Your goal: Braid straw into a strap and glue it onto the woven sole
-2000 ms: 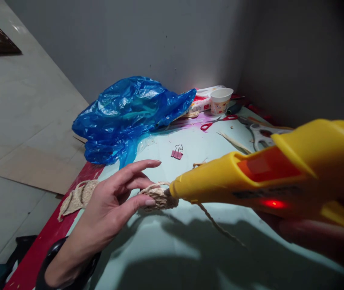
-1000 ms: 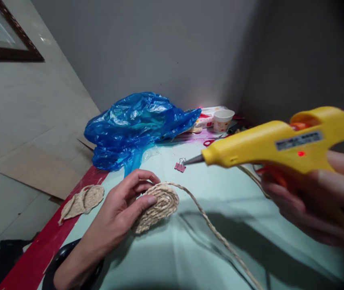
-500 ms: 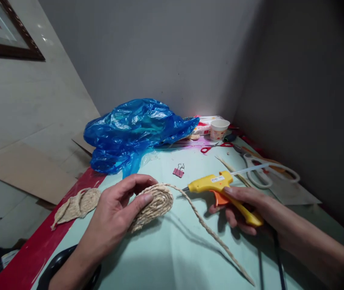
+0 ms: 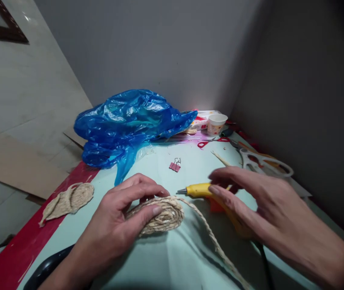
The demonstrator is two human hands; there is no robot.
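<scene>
My left hand (image 4: 120, 217) is closed on an oval coil (image 4: 165, 217) of braided straw rope, thumb on its face and fingers over the top edge. From the coil's upper right a loose length of the rope (image 4: 209, 231) trails down to the bottom of the view. A yellow glue gun (image 4: 199, 190) with an orange trigger appears to lie on the table, its metal nozzle toward the coil. Above it, partly covering it, is my right hand (image 4: 250, 201), thumb and fingers apart and not wrapped around the handle.
A second straw piece (image 4: 69, 201) lies at the table's left edge. Beyond the hands are a pink binder clip (image 4: 175, 165), a crumpled blue plastic bag (image 4: 132, 121), a paper cup (image 4: 217, 124), red-handled scissors (image 4: 203, 143) and large white-handled scissors (image 4: 268, 163). Walls bound the back and right.
My right hand has loosened from the glue gun's handle and moved over the top of it. My left hand and the coil have shifted slightly right and down; the camera view has shifted slightly.
</scene>
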